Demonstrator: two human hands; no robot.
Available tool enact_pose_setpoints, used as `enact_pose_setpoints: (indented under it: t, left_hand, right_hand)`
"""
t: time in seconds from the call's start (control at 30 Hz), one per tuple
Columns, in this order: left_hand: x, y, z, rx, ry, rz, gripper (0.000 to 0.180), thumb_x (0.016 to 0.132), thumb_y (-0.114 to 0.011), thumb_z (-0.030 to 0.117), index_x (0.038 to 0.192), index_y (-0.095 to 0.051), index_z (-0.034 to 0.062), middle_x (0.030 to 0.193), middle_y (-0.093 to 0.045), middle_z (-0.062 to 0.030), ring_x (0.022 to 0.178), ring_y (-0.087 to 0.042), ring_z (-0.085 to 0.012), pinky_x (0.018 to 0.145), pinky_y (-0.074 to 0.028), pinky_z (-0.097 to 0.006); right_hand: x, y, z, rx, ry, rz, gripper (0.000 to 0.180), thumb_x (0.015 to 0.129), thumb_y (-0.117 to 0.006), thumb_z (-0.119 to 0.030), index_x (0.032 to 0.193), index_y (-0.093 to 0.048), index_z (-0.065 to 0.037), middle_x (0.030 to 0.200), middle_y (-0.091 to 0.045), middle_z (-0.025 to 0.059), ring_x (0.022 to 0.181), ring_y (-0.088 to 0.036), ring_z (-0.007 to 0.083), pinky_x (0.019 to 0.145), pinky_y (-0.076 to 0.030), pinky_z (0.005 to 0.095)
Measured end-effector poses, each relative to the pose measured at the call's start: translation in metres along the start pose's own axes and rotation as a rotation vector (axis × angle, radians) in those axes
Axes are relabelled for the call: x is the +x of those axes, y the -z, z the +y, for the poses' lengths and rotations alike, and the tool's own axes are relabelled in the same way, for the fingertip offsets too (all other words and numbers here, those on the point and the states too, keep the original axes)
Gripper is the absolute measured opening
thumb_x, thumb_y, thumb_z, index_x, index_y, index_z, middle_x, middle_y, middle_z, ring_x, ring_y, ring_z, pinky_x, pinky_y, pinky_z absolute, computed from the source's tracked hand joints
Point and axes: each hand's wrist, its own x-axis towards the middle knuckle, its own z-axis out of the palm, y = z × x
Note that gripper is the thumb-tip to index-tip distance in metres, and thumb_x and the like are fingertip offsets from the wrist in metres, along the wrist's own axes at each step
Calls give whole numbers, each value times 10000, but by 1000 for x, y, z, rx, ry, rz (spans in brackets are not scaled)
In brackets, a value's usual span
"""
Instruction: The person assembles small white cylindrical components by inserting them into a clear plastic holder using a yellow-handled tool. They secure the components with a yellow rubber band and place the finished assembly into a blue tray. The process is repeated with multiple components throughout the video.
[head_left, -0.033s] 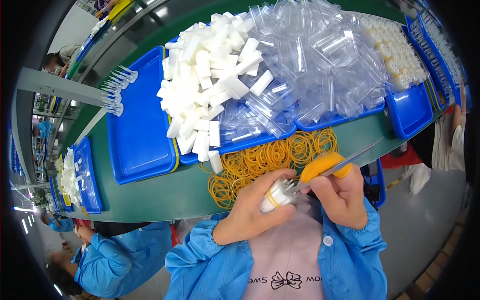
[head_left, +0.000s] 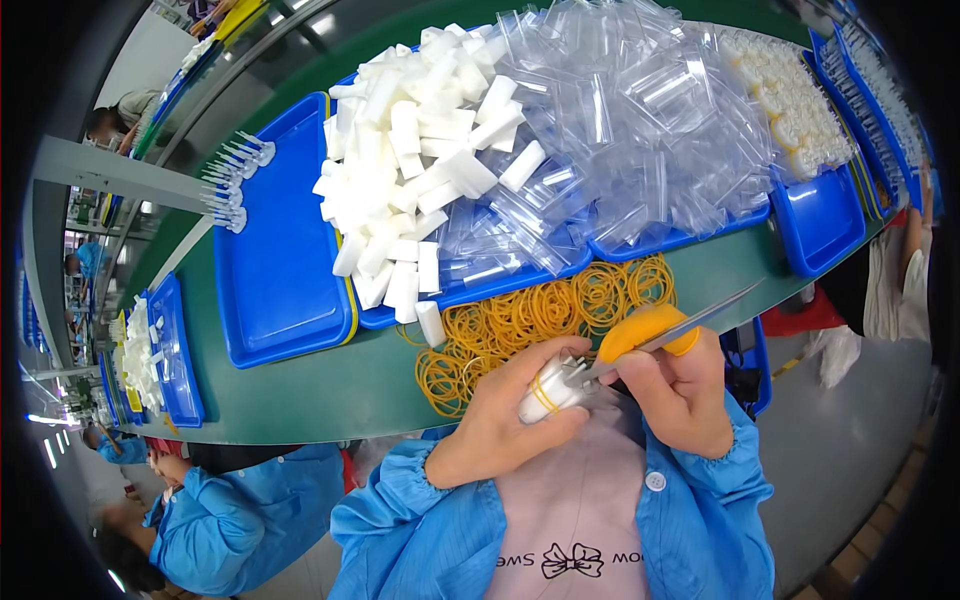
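My left hand (head_left: 495, 425) grips a small white bundle (head_left: 548, 392) with a yellow rubber band around it, close to my chest. My right hand (head_left: 685, 392) holds orange-handled scissors (head_left: 645, 330); their metal end touches the bundle and a thin blade points up to the right. Both hands meet just below a loose heap of yellow rubber bands (head_left: 530, 318) on the green table (head_left: 320, 395).
A blue tray (head_left: 270, 270) stands bare at left. Behind the bands lie white foam blocks (head_left: 420, 150) and clear plastic bags (head_left: 630, 130) on blue trays. More blue trays (head_left: 820, 215) are at right. A person in blue (head_left: 200, 520) sits at lower left.
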Motion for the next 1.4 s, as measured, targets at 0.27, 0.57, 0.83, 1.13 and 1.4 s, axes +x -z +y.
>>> enact_pose_setpoints:
  t: [0.27,0.57,0.83,1.13,1.4]
  left_hand:
    - [-2,6,7,-371,203,-130,530,807,-628,119,1289,-434,13,1140,-523,-54,1025,-486,-104,878,-394,-249]
    - [-2,4,9,-352,184,-108,527,829,-599,123,1307,-411,6,1118,-523,-48,1003,-479,-88,853,-395,-238]
    - [-4,10,-6,-820,255,-225,529,850,-573,189,1307,-404,-19,1099,-548,-53,935,-496,-71,790,-400,-219]
    - [-3,3,7,-651,284,-138,655,897,-537,338,1382,-278,-17,1242,-469,-72,1075,-475,-124,907,-379,-265]
    - [-9,-8,-1,-370,167,-68,670,820,-680,223,1345,-326,5,1194,-480,-71,1112,-447,-138,930,-361,-272]
  right_hand:
    - [-5,2,2,373,-57,91,173,910,-529,-105,985,-556,48,855,-618,90,713,-594,111,644,-485,227]
    - [-1,1,-2,167,-49,-9,141,896,-540,-91,946,-579,35,774,-633,75,692,-599,101,615,-477,223]
    - [-7,4,3,357,-67,118,190,908,-538,-123,1001,-552,43,846,-616,85,706,-594,110,629,-491,229]
    - [-1,6,2,374,-151,10,167,918,-515,-105,988,-559,40,847,-614,83,706,-587,104,626,-485,226]
    - [0,4,-4,-192,77,-60,102,840,-571,-89,917,-601,-29,749,-614,104,642,-605,256,565,-449,302]
